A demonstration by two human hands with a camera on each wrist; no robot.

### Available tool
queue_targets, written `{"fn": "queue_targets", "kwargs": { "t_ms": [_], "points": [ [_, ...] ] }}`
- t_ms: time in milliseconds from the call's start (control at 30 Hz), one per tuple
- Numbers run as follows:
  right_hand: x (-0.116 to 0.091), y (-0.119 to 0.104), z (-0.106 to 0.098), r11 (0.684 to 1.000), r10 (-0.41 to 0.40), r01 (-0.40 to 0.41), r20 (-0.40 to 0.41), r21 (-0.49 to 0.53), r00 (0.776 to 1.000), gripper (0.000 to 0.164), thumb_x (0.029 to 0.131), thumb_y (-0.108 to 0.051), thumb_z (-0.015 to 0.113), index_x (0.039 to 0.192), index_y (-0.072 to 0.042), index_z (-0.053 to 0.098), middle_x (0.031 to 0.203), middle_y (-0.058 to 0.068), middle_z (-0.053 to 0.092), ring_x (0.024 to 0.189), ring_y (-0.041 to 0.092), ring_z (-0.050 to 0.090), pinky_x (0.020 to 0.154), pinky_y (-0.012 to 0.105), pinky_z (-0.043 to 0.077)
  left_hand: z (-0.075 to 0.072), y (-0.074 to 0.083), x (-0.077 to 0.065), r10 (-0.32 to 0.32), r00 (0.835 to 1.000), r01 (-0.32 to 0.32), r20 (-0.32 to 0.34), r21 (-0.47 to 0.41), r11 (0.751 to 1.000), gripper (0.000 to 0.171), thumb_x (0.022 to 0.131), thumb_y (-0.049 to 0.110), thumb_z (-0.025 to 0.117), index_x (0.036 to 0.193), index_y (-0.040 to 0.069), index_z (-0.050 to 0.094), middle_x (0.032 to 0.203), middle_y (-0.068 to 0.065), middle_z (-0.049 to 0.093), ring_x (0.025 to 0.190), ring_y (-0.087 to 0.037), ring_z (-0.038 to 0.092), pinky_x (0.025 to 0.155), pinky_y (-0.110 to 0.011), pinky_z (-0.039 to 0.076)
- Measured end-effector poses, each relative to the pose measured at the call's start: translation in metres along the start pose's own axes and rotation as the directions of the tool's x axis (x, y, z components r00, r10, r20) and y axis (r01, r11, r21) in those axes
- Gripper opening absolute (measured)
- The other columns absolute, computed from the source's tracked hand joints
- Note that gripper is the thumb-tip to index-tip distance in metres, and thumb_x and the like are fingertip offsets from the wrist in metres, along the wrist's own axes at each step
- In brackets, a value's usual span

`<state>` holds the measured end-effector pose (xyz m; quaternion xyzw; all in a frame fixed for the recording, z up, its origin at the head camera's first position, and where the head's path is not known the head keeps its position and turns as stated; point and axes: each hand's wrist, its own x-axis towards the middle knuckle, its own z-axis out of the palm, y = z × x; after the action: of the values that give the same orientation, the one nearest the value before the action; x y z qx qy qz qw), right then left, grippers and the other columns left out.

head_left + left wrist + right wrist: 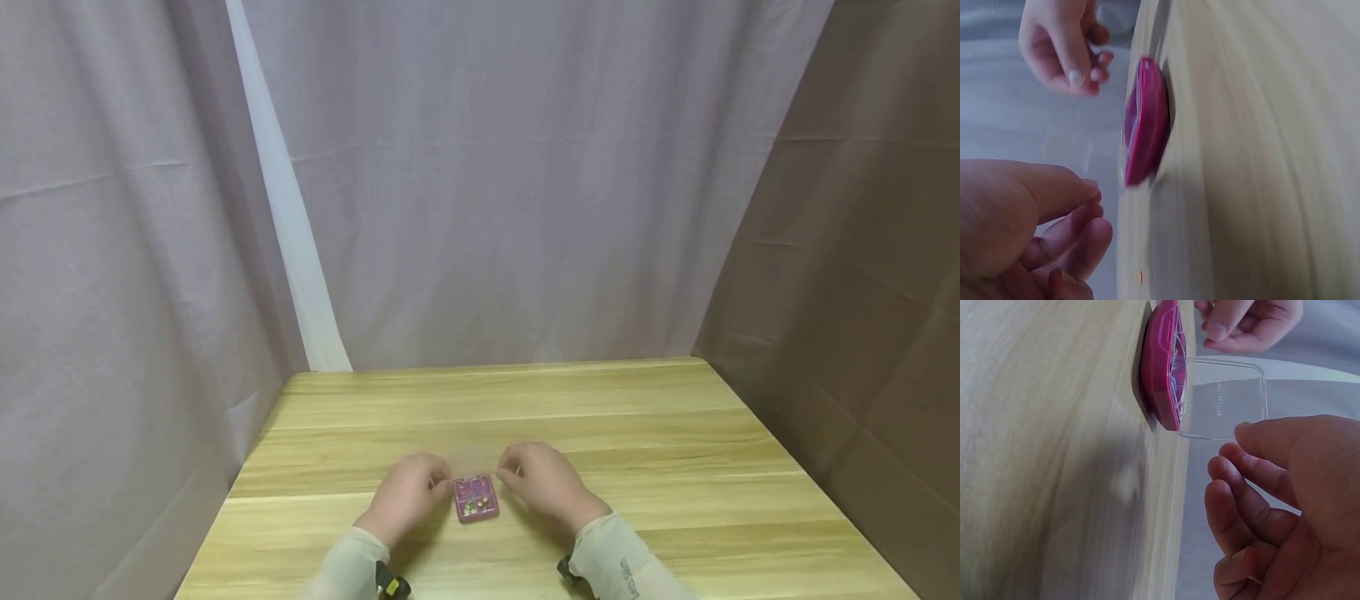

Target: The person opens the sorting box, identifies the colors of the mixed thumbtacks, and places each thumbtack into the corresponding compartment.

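Low in the middle of the head view, a small pink box (476,497) lies flat on the desk (675,433). Its clear lid (1222,400) stands open. The left hand (406,493) is just left of the box and the right hand (546,480) is just right of it. The right thumb touches the lid's edge. Both hands have softly bent fingers (1079,240) and no grip on anything. Grey cloth (487,167) hangs behind.

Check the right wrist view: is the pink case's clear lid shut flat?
No: the clear lid stands raised off the pink case, hinged open beside the right hand.
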<state>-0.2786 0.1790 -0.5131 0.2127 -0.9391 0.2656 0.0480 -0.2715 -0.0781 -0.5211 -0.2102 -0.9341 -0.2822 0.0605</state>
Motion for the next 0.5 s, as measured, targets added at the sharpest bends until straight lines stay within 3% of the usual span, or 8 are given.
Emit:
{"fn": "queue_targets", "kwargs": {
  "t_ms": [267,500],
  "points": [
    [0.0,0.001,0.001,1.0,-0.008,0.008,-0.01,-0.005,1.0,0.009,0.091,-0.034,0.067,0.092,-0.026,0.072,0.085,-0.013,0.07,0.077,0.003,0.058,0.074,0.037,0.056,-0.013,-0.031,0.003,-0.068,0.996,0.07,-0.05,0.032,0.997,0.005,0.083,0.014,0.071,0.087,0.017,0.07,0.081,0.005,0.07,0.075,-0.009,0.06,0.071,-0.036,0.056],
    [0.0,0.002,0.004,1.0,-0.01,0.01,-0.014,0.0,1.0,0.008,0.091,-0.034,0.066,0.09,-0.027,0.072,0.084,-0.013,0.07,0.073,0.002,0.057,0.072,0.035,0.056,-0.015,-0.049,0.009,-0.083,0.994,0.088,-0.071,0.07,0.994,0.014,0.081,0.016,0.075,0.076,0.021,0.063,0.071,0.01,0.063,0.068,-0.009,0.055,0.068,-0.035,0.054]
  ]
}}
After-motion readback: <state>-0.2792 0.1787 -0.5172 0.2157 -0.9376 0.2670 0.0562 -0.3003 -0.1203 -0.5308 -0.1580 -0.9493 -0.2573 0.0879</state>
